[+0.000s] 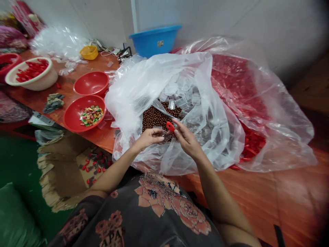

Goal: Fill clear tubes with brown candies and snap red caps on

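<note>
My left hand [150,136] pinches a small clear plastic pouch [164,135] over a big clear plastic bag [133,89]. My right hand [186,139] holds a small red piece [170,126] at the pouch's mouth. Inside the big bag lie a heap of small brown balls [154,118] and several small clear pouches [183,94]. To the right, a second clear bag [277,103] is full of red pieces [253,140].
On the wooden table [77,139] to the left stand a red bowl of wrapped candies [84,113], a bare red bowl [91,83], a white bowl of red pieces [32,72], a yellow bowl [88,52] and a blue basin [155,39]. An open cardboard box [59,171] sits below.
</note>
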Motion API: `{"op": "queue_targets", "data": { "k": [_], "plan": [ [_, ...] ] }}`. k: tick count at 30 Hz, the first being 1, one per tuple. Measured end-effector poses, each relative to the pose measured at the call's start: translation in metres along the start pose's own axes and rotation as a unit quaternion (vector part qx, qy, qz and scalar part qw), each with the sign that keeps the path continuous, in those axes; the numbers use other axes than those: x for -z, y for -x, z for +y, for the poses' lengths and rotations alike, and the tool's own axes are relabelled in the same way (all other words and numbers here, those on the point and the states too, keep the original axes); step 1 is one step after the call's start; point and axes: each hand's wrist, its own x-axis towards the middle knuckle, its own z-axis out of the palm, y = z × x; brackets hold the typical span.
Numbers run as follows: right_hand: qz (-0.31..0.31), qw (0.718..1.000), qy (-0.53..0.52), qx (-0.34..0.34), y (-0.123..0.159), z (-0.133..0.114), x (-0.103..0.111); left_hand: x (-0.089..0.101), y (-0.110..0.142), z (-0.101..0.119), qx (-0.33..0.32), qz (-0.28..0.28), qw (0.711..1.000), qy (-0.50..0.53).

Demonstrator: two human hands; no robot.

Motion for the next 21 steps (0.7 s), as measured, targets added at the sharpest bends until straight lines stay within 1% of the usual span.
{"op": "queue_targets", "data": {
  "k": [4, 8, 10, 12, 14, 15, 16, 18, 19, 21],
  "plan": [
    [-0.008, 0.999, 0.047, 0.021, -0.001, -0.003, -0.003, 0.003, 0.002, -0.004, -0.011, 0.001, 1.000, -0.009],
    [-0.013, 0.997, 0.064, 0.031, -0.003, -0.001, -0.005, 0.005, 0.005, -0.004, -0.022, -0.003, 0.999, -0.024],
    [0.002, 0.997, 0.065, 0.035, -0.003, 0.002, -0.004, 0.007, 0.006, -0.004, -0.020, 0.001, 0.999, -0.031],
    [0.040, 0.997, 0.062, 0.027, -0.002, 0.005, -0.003, 0.007, 0.008, -0.003, -0.019, 0.012, 0.999, -0.030],
    [0.071, 0.997, 0.024, -0.008, 0.000, 0.005, -0.004, 0.007, 0.009, -0.002, -0.028, 0.025, 0.999, -0.028],
    [0.076, 0.996, -0.014, -0.035, 0.001, 0.004, -0.005, 0.006, 0.010, -0.001, -0.038, 0.031, 0.998, -0.030],
    [0.071, 0.994, -0.059, -0.064, 0.003, 0.003, -0.006, 0.005, 0.011, 0.000, -0.049, 0.034, 0.998, -0.035],
    [0.041, 0.983, -0.139, -0.114, 0.005, -0.001, -0.009, 0.001, 0.013, 0.002, -0.073, 0.037, 0.995, -0.054],
    [0.025, 0.978, -0.163, -0.130, 0.006, -0.004, -0.010, -0.001, 0.014, 0.003, -0.082, 0.035, 0.994, -0.065],
    [0.006, 0.974, -0.179, -0.142, 0.008, -0.007, -0.011, -0.005, 0.015, 0.005, -0.093, 0.029, 0.992, -0.084]
  ]
}}
